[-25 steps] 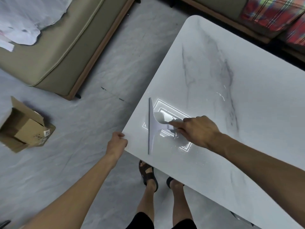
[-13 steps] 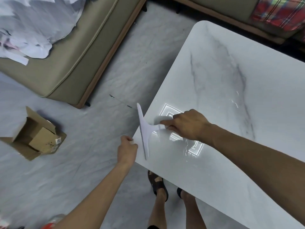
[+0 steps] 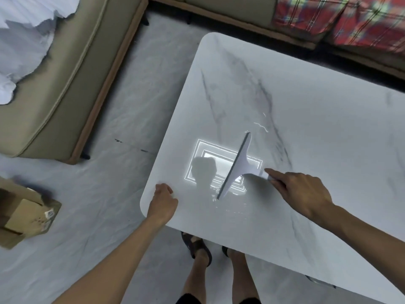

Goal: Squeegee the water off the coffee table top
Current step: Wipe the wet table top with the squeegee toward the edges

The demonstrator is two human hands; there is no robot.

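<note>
The white marble-look coffee table top (image 3: 306, 102) fills the right half of the head view. My right hand (image 3: 300, 189) grips the handle of a pale squeegee (image 3: 237, 165), index finger stretched along it. Its long blade lies diagonally on the top, well in from the left edge. Small streaks and beads of water (image 3: 260, 126) glint beyond the blade's far end, and some near its near end. My left hand (image 3: 163, 199) clasps the table's near left corner. A bright ceiling-light reflection (image 3: 203, 154) sits left of the blade.
A beige sofa (image 3: 65, 69) with white cloth on it stands to the left. A second sofa with a red plaid cushion (image 3: 341, 16) runs along the back. An open cardboard box (image 3: 24, 213) lies on the grey floor at the left. My sandalled feet (image 3: 199, 246) stand under the near edge.
The squeegee has gone from the table's left edge back inward to the right and tilted diagonally. My left hand stays on the near left corner. The camera has shifted.
</note>
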